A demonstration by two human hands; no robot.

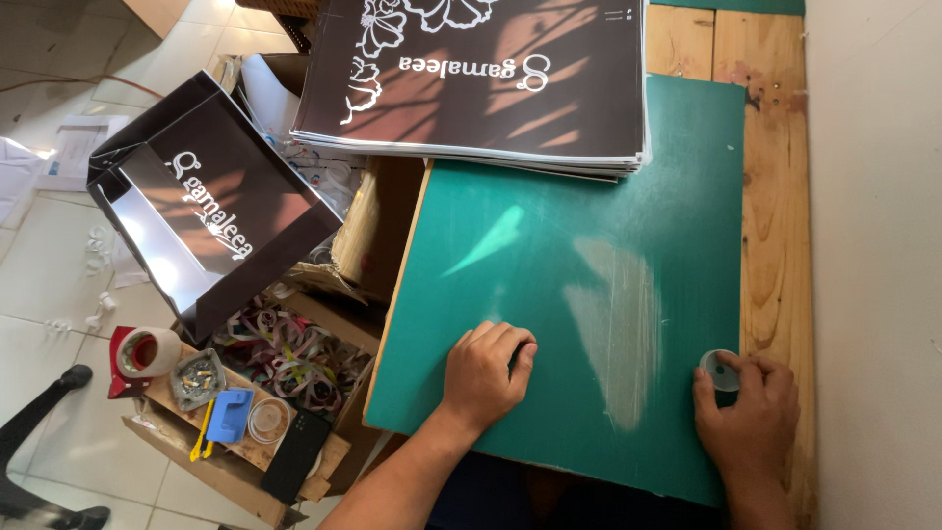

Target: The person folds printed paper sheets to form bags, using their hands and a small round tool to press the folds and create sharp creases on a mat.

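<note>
The right hand (751, 417) curls around a small, light, rigid-looking tape roll (721, 371), best gripped by its rim, while the left hand (488, 370) rests loosely fisted and empty on the green mat (589, 245).

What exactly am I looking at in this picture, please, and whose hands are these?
There is no machine here: a person wears a camera on the head, so the one picture looks down at their own two bare hands. The left hand rests as a loose fist on a green cutting mat that lies on a wooden table. The right hand grips a small roll of clear tape at the mat's edge. At the far end lies a stack of dark printed sheets. Left of the table are an open dark box and a tray of small tools.
</note>
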